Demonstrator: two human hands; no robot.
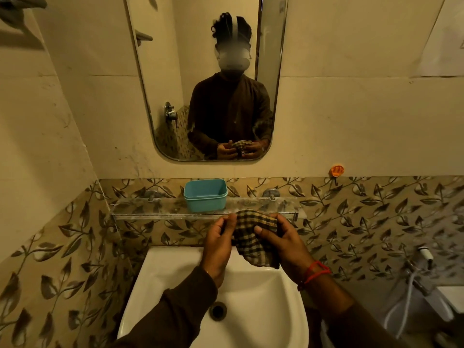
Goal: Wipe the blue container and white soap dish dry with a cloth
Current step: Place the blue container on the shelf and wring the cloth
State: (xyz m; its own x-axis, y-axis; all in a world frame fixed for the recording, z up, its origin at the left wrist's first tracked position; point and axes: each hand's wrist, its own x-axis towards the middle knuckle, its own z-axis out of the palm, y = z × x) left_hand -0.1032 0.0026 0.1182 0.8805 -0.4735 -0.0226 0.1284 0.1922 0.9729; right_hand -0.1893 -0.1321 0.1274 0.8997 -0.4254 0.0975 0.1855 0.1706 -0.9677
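Note:
A blue container [205,195] stands upright and empty on the glass shelf [155,209] above the sink. Just in front of the shelf's rail, both hands hold a checked cloth [252,237] bunched between them. My left hand [219,243] grips the cloth's left edge, and my right hand [282,241] is wrapped in it from the right. Whatever may lie inside the cloth is hidden. No white soap dish shows anywhere in view.
A white sink [175,280] with a dark drain [218,311] lies below my hands. A mirror [206,79] hangs above the shelf. An orange hook [336,170] sticks to the wall at right. A hose and white fixture [424,277] stand at far right.

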